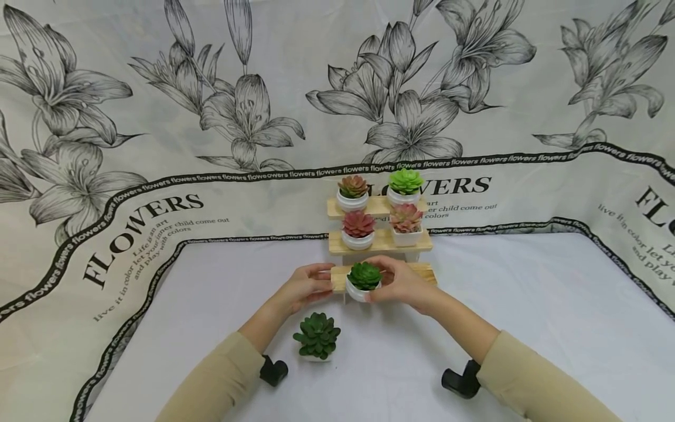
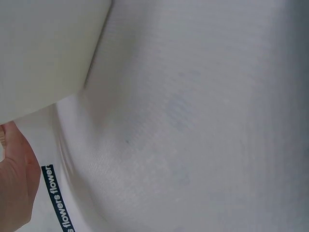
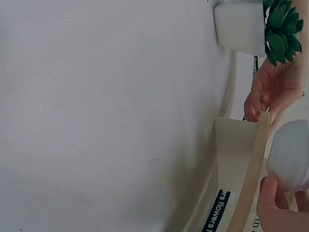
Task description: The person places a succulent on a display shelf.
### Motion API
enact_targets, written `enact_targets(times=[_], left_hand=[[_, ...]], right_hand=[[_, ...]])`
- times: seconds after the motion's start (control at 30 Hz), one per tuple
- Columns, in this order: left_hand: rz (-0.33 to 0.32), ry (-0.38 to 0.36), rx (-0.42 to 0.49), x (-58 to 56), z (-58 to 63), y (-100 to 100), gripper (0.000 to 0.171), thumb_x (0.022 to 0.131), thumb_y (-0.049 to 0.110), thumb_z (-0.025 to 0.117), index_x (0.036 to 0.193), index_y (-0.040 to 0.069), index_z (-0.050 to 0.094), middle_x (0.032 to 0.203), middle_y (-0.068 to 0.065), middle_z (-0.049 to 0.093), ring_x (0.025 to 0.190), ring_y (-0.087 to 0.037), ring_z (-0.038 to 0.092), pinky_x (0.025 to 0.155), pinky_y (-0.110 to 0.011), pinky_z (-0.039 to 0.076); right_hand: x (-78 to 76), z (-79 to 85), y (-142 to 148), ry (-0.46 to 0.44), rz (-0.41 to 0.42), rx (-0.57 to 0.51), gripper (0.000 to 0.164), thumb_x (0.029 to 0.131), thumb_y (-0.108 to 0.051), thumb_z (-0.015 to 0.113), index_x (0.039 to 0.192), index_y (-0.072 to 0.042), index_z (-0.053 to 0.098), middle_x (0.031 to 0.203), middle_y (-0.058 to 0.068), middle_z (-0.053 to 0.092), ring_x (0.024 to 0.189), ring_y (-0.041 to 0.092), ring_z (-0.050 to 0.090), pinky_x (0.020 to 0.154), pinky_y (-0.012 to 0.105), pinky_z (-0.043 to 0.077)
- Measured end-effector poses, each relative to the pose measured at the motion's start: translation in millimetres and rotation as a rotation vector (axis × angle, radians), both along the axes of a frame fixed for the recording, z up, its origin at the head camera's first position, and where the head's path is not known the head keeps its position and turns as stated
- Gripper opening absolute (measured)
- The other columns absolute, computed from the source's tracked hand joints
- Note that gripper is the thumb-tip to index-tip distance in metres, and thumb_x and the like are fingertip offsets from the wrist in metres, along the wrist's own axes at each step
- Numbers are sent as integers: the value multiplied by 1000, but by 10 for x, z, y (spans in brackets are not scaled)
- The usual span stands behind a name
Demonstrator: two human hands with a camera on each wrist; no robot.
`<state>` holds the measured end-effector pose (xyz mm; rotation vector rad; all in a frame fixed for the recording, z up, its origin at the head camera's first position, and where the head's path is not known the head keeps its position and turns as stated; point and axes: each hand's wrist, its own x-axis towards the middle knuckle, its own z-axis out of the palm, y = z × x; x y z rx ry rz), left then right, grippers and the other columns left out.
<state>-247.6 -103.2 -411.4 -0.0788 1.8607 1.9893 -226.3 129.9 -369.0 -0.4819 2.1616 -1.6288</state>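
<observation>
My left hand (image 1: 308, 286) grips the left end of the lowest wooden shelf (image 1: 338, 280); in the right wrist view its fingertips meet the board's end. With thumb and fingers, my right hand (image 1: 403, 284) holds a green succulent in a round white pot (image 1: 365, 280) at that shelf's left part. From the right wrist view, the pot (image 3: 289, 157) appears just above the board (image 3: 255, 164), with contact unclear. A larger dark green succulent (image 1: 317, 335) stands on the table beside my left forearm. In the left wrist view my left hand (image 2: 18, 176) is partly cut off.
On the middle shelf (image 1: 382, 241) stand a dark red succulent (image 1: 358, 225) and a pink one (image 1: 406, 220). The top shelf (image 1: 377, 205) bears a brownish-red succulent (image 1: 353, 189) and a bright green one (image 1: 405, 183). A flower-printed cloth (image 1: 263, 205) hangs behind the white table (image 1: 527, 305).
</observation>
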Motion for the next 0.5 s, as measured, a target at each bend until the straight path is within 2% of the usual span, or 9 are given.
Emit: enact_targets(times=[0.2,0.5], left_hand=[[3,1,-3,0,-2,2,49,85,-9,57,133,0,48,118,-19,54,87,-18,58,87,-36,53],[14,0,-3,7,-7,15,49,85,-11,56,132,-1,48,119,-20,55,86,-17,59,85,-34,54]], right_hand=[[-50,4,-27,6,-45,22,67,72,-7,77,131,0,47,114,15,55,91,20,55,76,28,51],[-86,4,-69,24,-90,87,69,74,-12,77,133,-1,45,119,15,53,92,22,49,73,26,47]])
